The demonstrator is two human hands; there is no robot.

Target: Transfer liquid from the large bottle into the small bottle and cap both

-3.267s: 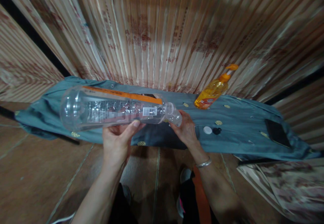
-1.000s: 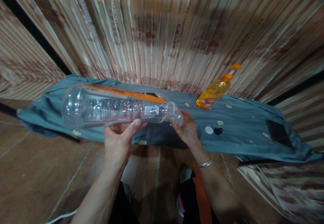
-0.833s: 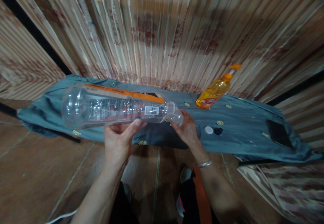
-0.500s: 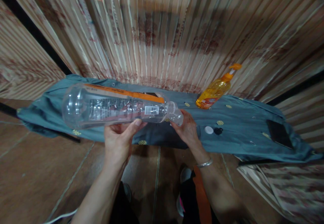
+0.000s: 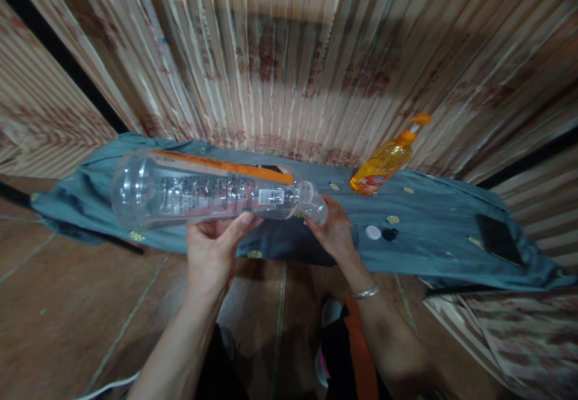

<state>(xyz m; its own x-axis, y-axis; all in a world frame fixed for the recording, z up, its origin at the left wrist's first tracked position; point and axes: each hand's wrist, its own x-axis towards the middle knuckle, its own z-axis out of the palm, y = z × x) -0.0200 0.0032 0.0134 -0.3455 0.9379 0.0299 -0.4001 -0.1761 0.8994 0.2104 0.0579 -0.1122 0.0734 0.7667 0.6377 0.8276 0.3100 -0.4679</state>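
Observation:
My left hand (image 5: 217, 243) is wrapped round the underside of a large clear plastic bottle (image 5: 217, 192), its thumb on the near side. The bottle lies nearly level, its mouth pointing right, with an orange-edged label and a barcode. In my right hand (image 5: 333, 225) is a small clear bottle (image 5: 316, 206), held tilted. The mouths of the two bottles meet or overlap; whether liquid passes between them I cannot make out. My right fingers are partly hidden behind the small bottle.
On the blue cloth-covered table (image 5: 424, 231) stands a pump bottle (image 5: 382, 162) of orange liquid. Nearer lie a white cap (image 5: 372, 232) and a small black cap-like piece (image 5: 389, 234). A dark phone (image 5: 499, 239) rests at the right end. Behind hangs a striped curtain (image 5: 271, 87).

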